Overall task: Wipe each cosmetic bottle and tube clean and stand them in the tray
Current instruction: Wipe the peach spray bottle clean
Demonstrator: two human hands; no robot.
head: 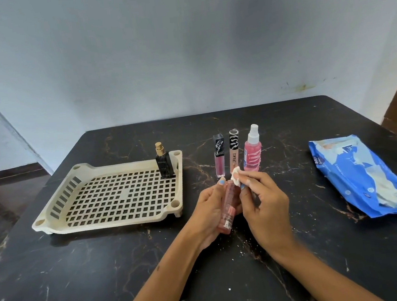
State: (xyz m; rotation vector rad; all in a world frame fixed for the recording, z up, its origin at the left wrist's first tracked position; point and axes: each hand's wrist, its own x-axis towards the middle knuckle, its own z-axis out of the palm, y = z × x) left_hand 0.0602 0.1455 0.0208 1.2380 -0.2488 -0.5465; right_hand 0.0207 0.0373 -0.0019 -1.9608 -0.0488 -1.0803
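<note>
Head view, left grip (211, 208) clamps pink tube (228, 208), cap hidden by right grip's (261, 200) pinched wipe (236, 179).

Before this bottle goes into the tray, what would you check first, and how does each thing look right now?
1. Pink bottle firmly held: ok, the left hand grips it.
2. Wipe on the bottle: ok, the right hand pinches a white wipe against its top.
3. Bottle fully clean: cannot tell.
4. Room in the cream tray: ok, only the black perfume bottle stands in its far right corner.
5. Path to the tray: ok, nothing lies between.
6. All items done: not ok, two lip gloss tubes and a pink spray bottle stand on the table.
</note>
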